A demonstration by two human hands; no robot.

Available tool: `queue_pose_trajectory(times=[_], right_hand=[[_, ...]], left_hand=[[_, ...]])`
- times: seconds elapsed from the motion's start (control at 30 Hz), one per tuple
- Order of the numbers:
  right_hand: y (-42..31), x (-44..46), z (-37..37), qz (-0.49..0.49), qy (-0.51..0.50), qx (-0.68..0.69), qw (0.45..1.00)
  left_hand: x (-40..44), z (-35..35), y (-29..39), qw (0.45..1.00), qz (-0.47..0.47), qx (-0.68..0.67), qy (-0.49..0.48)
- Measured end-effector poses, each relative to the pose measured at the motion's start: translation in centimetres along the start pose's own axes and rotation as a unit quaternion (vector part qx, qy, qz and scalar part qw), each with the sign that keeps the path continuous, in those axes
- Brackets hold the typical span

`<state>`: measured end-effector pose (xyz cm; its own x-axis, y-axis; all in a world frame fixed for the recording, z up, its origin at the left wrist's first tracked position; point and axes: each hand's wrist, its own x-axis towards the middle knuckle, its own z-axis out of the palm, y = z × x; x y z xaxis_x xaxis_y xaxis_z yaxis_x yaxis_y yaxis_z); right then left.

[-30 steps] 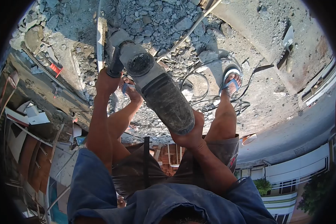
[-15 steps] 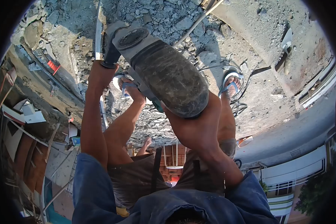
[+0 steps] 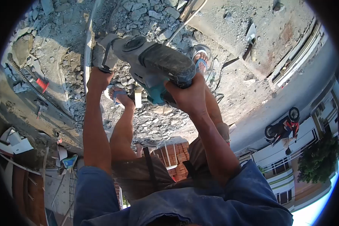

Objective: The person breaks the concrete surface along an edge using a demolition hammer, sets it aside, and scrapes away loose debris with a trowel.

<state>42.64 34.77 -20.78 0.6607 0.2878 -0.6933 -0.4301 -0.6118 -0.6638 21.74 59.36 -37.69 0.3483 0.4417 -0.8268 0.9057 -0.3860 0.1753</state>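
A large power tool (image 3: 150, 60), dusty grey with a teal part, is held across the front of my body, tilted. My left hand (image 3: 99, 79) is wrapped round its dark side handle. At the rear end, my right hand (image 3: 188, 94) grips the tool near its dark rounded housing. Broken concrete (image 3: 139, 17) lies on the ground beyond the tool. Below it are my feet in flip-flops, the left foot (image 3: 118, 96) among rubble and the right foot (image 3: 200, 62) by a dark cable. The tool's tip cannot be made out.
A long pale bar (image 3: 88, 49) runs beside the rubble. A trowel (image 3: 251, 34) lies at the upper right. Corrugated hose (image 3: 37, 90) and a red object (image 3: 42, 85) are at the left. Stacked bricks (image 3: 175, 158) sit behind me. Someone rides a motorcycle (image 3: 284, 128) along the road.
The tool has turned to show more of its teal side, and both hands remain on it. My right foot now appears farther forward. A motorcycle with a rider has come into view.
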Motion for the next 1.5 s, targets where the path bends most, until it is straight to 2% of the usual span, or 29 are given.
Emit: queue_pose_trajectory(times=[0.07,0.1,0.13,0.17,0.2,0.23,0.33,0.4,0.47,0.63,0.7,0.87,0.93,1.17,1.27,1.33,1.43,1.5], right_hand=[[2.5,-0.6,-0.1,0.008,-0.061,0.064,0.996],[4.0,-1.0,0.1,-0.024,-0.093,0.067,0.993],[5.5,-1.7,0.1,-0.045,-0.11,0.068,0.991],[6.2,-1.8,0.0,-0.044,-0.12,0.041,0.991],[6.4,-1.7,-0.2,-0.026,-0.149,0.077,0.986],[6.3,-1.6,-0.6,-0.029,-0.153,0.072,0.985],[6.4,-0.4,-4.4,-0.031,-0.166,0.093,0.981],[6.7,-0.9,-7.1,-0.013,-0.178,0.109,0.978],[7.1,-1.6,-9.1,-0.038,-0.215,0.053,0.974],[7.8,-5.1,-7.8,0.007,-0.172,0.141,0.975],[6.9,-5.3,-7.1,-0.055,-0.159,0.108,0.98],[5.5,-5.5,-3.2,-0.029,-0.132,0.109,0.985],[5.5,-4.7,-1.2,-0.023,-0.113,0.105,0.988],[6.5,-3.8,1.7,-0.014,-0.081,0.073,0.994],[6.3,-3.3,2.1,-0.035,-0.087,0.035,0.995],[6.3,-3.7,2.4,-0.019,-0.062,0.04,0.997],[7.4,-3.4,2.5,-0.037,-0.068,0.031,0.997],[7.8,-3.2,1.9,-0.047,-0.094,0.035,0.994]], left_hand=[[-2.5,-0.9,3.1,0.99,-0.108,0.088,0.022],[-3.8,-0.6,4.1,0.985,-0.141,0.085,0.042],[-3.2,2.4,0.7,0.988,-0.118,0.066,0.077],[-4.1,2.1,1.9,0.99,-0.125,0.014,0.067],[-5.0,1.8,3.3,0.989,-0.129,-0.038,0.057],[-4.6,2.8,1.6,0.992,-0.091,-0.01,0.09],[-8.4,2.7,3.9,0.994,-0.101,0.01,0.041],[-12.6,5.5,3.8,0.991,-0.119,0.0,0.06],[-15.4,5.9,4.9,0.989,-0.136,0.016,0.049],[-15.2,3.2,7.1,0.982,-0.168,0.086,0.034],[-14.1,2.4,7.3,0.985,-0.145,0.08,0.045],[-10.1,1.0,4.4,0.993,-0.075,0.056,0.072],[-8.0,0.3,3.5,0.991,-0.102,0.077,0.045],[-4.7,1.7,-1.9,0.994,-0.092,0.032,0.05],[-5.0,1.0,0.0,0.995,-0.091,-0.003,0.049],[-4.2,1.5,-2.1,0.997,-0.06,-0.018,0.041],[-3.6,1.8,-1.9,0.998,-0.052,0.019,0.031],[-3.9,1.8,-1.3,0.995,-0.068,0.03,0.06]])
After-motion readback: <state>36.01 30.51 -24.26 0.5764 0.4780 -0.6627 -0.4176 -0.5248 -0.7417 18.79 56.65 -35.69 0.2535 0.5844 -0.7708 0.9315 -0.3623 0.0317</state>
